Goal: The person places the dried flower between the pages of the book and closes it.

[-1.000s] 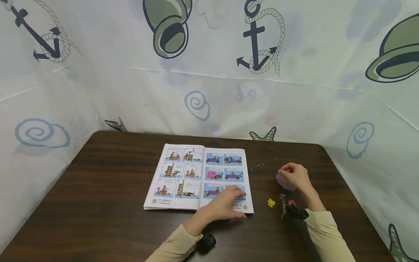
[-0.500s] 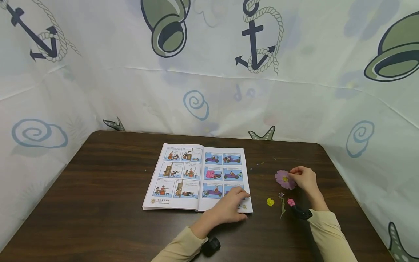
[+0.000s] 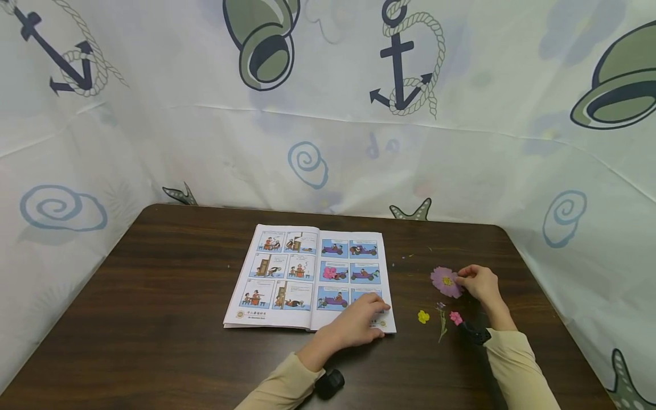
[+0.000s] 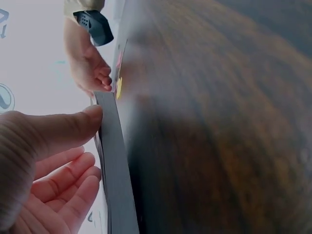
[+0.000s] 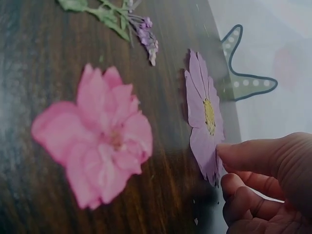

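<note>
An open comic book (image 3: 287, 273) lies on the table. My left hand (image 3: 353, 322) rests over the lower right corner of its right page, fingers relaxed. In the left wrist view the thumb (image 4: 73, 127) touches the book's bottom edge. At the right, my right hand (image 3: 479, 283) pinches the edge of a flat purple flower (image 3: 445, 281) with a yellow centre. In the right wrist view the thumb tip (image 5: 226, 155) overlaps a petal, with the fingers curled behind it. Nearer me lie a pink flower (image 5: 100, 139), a yellow flower (image 3: 423, 316) and a thin flower sprig (image 3: 442, 324).
The dark wooden table (image 3: 154, 353) has rounded far corners. A white printed curtain (image 3: 215, 154) hangs behind it and along both sides. Tiny scraps (image 3: 408, 255) lie between the book and the purple flower. Black devices sit on both wrists.
My right hand has moved right and slightly nearer, from over the purple flower to its right edge, so the flower shows. My left hand has shifted slightly right on the book.
</note>
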Demonstrator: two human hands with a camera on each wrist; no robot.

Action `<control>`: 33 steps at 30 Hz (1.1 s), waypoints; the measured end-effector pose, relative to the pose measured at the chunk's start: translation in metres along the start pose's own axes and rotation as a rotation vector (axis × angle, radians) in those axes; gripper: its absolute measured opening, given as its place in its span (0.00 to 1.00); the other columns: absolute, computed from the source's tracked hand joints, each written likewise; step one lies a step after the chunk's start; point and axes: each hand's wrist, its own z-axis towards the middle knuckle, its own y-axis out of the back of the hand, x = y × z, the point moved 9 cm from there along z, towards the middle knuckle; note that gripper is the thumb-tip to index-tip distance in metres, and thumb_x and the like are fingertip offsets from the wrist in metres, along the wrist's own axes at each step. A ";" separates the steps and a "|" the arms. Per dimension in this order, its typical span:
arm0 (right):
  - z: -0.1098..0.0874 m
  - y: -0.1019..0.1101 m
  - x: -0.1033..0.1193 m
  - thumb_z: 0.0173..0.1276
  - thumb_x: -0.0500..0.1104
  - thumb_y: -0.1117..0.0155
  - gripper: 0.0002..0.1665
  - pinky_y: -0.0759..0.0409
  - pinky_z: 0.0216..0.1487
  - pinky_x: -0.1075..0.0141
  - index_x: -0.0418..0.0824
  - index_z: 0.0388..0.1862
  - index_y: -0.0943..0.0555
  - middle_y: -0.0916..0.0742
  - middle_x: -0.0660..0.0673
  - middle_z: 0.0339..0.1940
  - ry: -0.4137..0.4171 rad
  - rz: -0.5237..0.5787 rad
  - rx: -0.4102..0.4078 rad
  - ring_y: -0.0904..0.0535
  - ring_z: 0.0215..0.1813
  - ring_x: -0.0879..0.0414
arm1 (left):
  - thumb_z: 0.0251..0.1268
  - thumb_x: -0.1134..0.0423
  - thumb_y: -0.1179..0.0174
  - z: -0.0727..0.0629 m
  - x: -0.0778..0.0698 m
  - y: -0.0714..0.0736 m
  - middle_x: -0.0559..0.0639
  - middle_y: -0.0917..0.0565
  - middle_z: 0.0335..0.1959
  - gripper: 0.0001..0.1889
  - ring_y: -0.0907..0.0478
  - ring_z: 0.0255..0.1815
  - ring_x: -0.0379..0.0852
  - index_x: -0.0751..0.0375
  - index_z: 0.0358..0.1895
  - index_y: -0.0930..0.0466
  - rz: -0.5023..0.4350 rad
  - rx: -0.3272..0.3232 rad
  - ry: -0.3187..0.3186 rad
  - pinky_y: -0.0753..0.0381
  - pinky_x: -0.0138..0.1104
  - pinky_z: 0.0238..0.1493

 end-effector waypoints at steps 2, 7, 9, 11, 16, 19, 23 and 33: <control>0.000 0.001 0.000 0.59 0.36 0.35 0.11 0.33 0.28 0.63 0.26 0.32 0.21 0.19 0.44 0.20 0.003 -0.005 -0.006 0.28 0.25 0.54 | 0.54 0.62 0.32 0.000 0.000 0.001 0.51 0.23 0.49 0.23 0.28 0.49 0.40 0.65 0.54 0.23 -0.017 0.003 -0.001 0.31 0.27 0.54; 0.001 -0.001 -0.001 0.59 0.36 0.35 0.10 0.33 0.27 0.64 0.27 0.30 0.21 0.19 0.44 0.19 -0.009 -0.004 -0.005 0.28 0.24 0.54 | 0.55 0.63 0.33 0.000 0.002 0.002 0.50 0.22 0.47 0.21 0.26 0.48 0.39 0.65 0.53 0.22 -0.034 0.006 -0.018 0.30 0.26 0.52; 0.002 -0.002 -0.001 0.59 0.36 0.35 0.10 0.33 0.26 0.65 0.27 0.28 0.21 0.19 0.45 0.18 -0.010 -0.005 -0.003 0.28 0.24 0.54 | 0.56 0.64 0.35 -0.001 0.001 0.003 0.50 0.22 0.47 0.20 0.26 0.48 0.39 0.65 0.53 0.22 -0.032 0.008 -0.025 0.30 0.25 0.52; 0.002 -0.001 -0.001 0.59 0.35 0.35 0.09 0.32 0.25 0.65 0.27 0.26 0.21 0.19 0.46 0.17 -0.009 -0.008 -0.006 0.28 0.23 0.55 | 0.57 0.65 0.37 -0.001 0.000 0.004 0.51 0.21 0.47 0.19 0.26 0.48 0.40 0.66 0.53 0.22 -0.034 -0.001 -0.033 0.30 0.25 0.51; 0.002 -0.002 0.000 0.59 0.35 0.37 0.09 0.32 0.24 0.65 0.27 0.25 0.21 0.19 0.45 0.18 -0.020 0.000 0.012 0.28 0.25 0.53 | 0.55 0.70 0.39 -0.002 -0.004 0.012 0.52 0.20 0.43 0.16 0.25 0.42 0.40 0.67 0.49 0.21 -0.062 -0.095 -0.051 0.28 0.24 0.45; 0.002 -0.003 0.001 0.60 0.35 0.37 0.09 0.32 0.24 0.65 0.27 0.26 0.21 0.19 0.45 0.19 -0.029 0.011 0.038 0.28 0.25 0.53 | 0.54 0.72 0.38 -0.003 -0.002 0.020 0.51 0.20 0.37 0.13 0.25 0.37 0.39 0.66 0.44 0.21 -0.084 -0.198 -0.035 0.27 0.23 0.40; 0.000 -0.002 0.004 0.60 0.35 0.37 0.10 0.31 0.26 0.65 0.27 0.27 0.21 0.19 0.44 0.20 -0.030 0.020 0.059 0.27 0.26 0.52 | 0.53 0.74 0.38 -0.006 0.001 0.035 0.49 0.22 0.29 0.07 0.28 0.29 0.38 0.66 0.37 0.21 -0.098 -0.352 -0.017 0.29 0.23 0.32; 0.000 0.007 0.017 0.60 0.38 0.38 0.12 0.30 0.25 0.65 0.27 0.28 0.20 0.19 0.43 0.23 0.004 0.008 0.066 0.28 0.27 0.52 | 0.49 0.77 0.37 -0.017 -0.003 0.071 0.50 0.24 0.24 0.07 0.28 0.24 0.41 0.65 0.31 0.22 -0.138 -0.538 -0.051 0.29 0.23 0.27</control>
